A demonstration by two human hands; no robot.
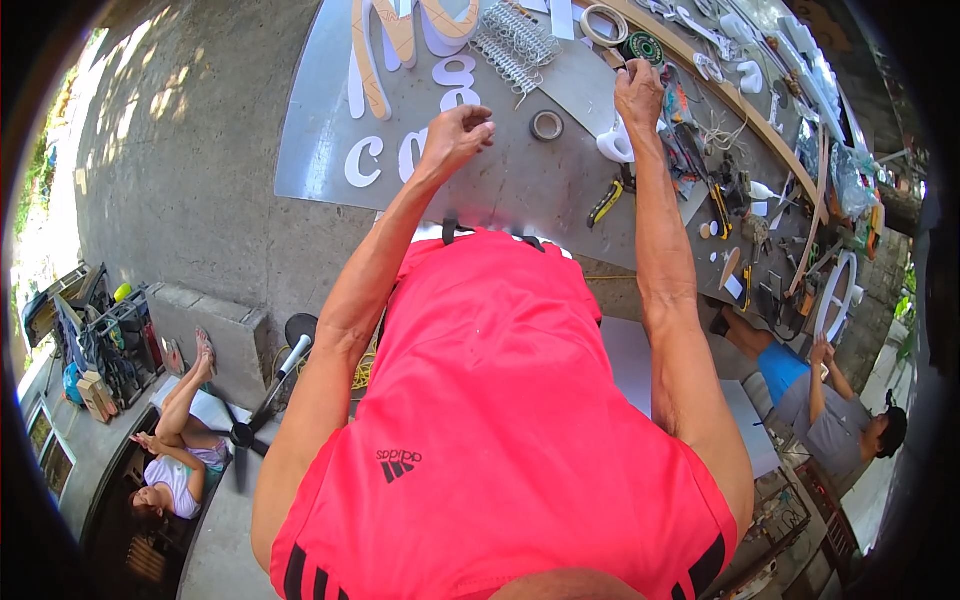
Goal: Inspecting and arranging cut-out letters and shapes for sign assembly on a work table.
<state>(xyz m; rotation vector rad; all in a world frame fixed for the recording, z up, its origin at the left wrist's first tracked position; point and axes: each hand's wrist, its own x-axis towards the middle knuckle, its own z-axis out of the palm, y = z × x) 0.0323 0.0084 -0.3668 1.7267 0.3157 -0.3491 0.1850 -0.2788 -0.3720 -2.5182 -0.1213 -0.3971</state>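
My left hand (458, 142) hovers over the grey sheet-topped table (480, 180), its fingers loosely bent and nothing visible in them. Close by are white cut-out letters, among them a c-shaped letter (352, 166). My right hand (638, 95) reaches farther out, fingers pinched down beside a green-and-black spool (643, 47); whatever they may hold is hidden. Under its wrist sits a white curved piece (614, 146). Between my hands lies a dark roll of tape (546, 125). A yellow-and-black utility knife (605, 203) rests nearer to me.
Bundled white wired modules (515, 48) and a tan tape roll (603, 26) lie at the far side. A wooden strip (745, 105) runs among cluttered tools on the right. One person (820, 410) is at the right, another (180, 465) sits at lower left near a fan (242, 435).
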